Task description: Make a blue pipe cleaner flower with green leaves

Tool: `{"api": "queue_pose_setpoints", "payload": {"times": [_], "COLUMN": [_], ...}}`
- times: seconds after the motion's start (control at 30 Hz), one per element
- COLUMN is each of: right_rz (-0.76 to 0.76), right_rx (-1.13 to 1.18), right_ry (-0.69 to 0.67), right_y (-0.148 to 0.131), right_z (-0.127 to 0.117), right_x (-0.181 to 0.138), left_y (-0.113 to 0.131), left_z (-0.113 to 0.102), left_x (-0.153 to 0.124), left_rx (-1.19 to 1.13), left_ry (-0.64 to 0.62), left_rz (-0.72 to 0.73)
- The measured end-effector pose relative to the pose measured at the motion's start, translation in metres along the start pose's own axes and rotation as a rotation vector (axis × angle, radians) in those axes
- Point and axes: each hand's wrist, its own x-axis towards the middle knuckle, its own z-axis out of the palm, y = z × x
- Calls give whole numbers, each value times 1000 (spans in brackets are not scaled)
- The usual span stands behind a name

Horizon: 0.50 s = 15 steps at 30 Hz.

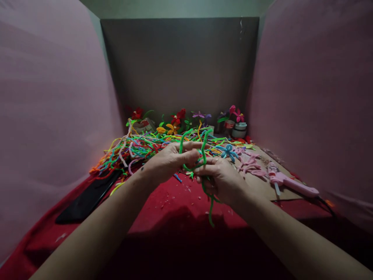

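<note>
Both my hands meet above a red cloth (163, 210), holding green pipe cleaners (204, 146). My left hand (171, 159) is closed, pinching the looped green stems from the left. My right hand (221, 179) is closed round the same stems, and one green end hangs down below it. The loops rise above my fingers. Just behind my hands lies a tangled heap of pipe cleaners in many colours (136, 149).
Finished pipe-cleaner flowers (177, 116) stand along the cardboard back wall with small jars (239, 130). A pink glue gun (288, 182) lies on cardboard (262, 186) at right, near pink shapes (249, 163) and a blue flower (229, 151). A black flat object (90, 198) lies at left.
</note>
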Motion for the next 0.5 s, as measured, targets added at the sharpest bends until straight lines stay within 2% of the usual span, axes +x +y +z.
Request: {"api": "queue_pose_setpoints", "payload": {"times": [0.1,0.17,0.37,0.5], "right_rz": [5,25,74,45], "right_rx": [-17,-15,-16,10], "right_ry": [3,-1,-58,-62], "right_y": [3,3,3,7], "right_z": [2,4,4,4], "right_x": [2,2,-6,-5], "left_y": [1,2,4,7], "left_z": [9,15,22,22], "left_x": [-2,0,8,13], "left_rx": [10,-53,-344,-470], "left_ry": [-44,-19,287,376], "left_rz": [49,88,239,276]}}
